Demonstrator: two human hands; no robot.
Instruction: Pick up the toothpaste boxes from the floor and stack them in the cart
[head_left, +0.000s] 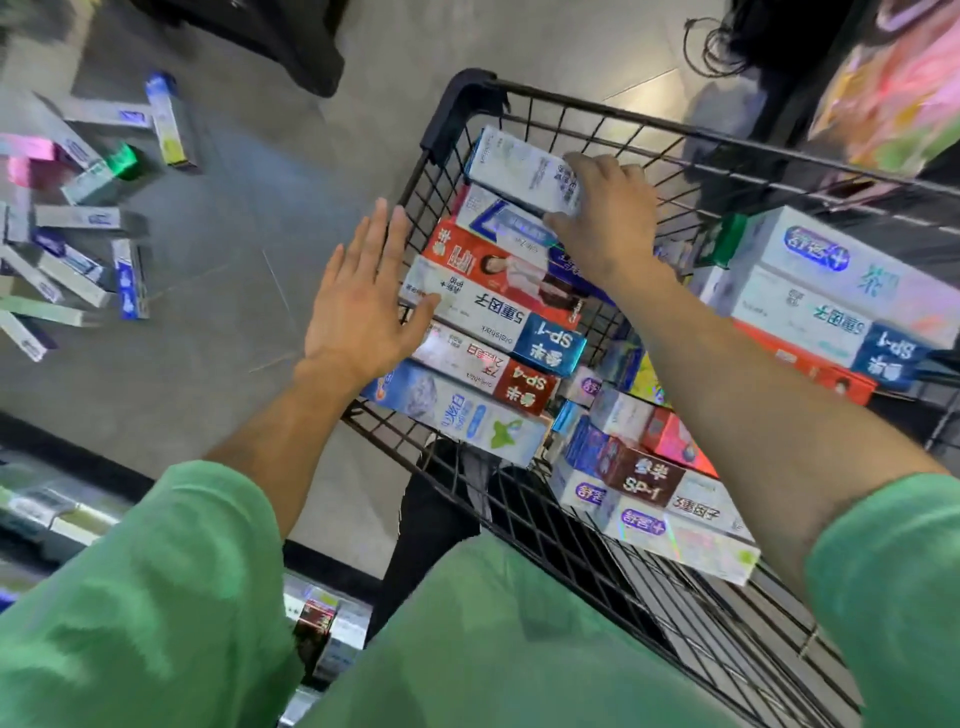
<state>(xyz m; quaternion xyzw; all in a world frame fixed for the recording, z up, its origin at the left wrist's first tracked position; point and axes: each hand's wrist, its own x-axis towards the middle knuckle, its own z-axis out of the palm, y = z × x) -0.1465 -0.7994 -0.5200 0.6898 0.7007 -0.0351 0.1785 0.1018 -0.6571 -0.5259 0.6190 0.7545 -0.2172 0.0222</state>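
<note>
A black wire cart (524, 106) stands in front of me, holding several toothpaste boxes. My right hand (605, 215) grips the near end of a white toothpaste box (514, 163) at the top of the left stack (488, 322). My left hand (363, 296) hovers flat, fingers spread, at the cart's left rim beside that stack; its thumb is near a white box. Another stack (826, 301) leans at the cart's right side, and more boxes (654, 467) lie low in the basket. Several loose boxes (78, 228) are scattered on the grey floor at the left.
A dark fixture base (291, 41) stands on the floor at the top. Shelves with goods run along the lower left (57, 514), and colourful packages (893, 83) hang at the top right. Black cables (717, 47) lie beyond the cart.
</note>
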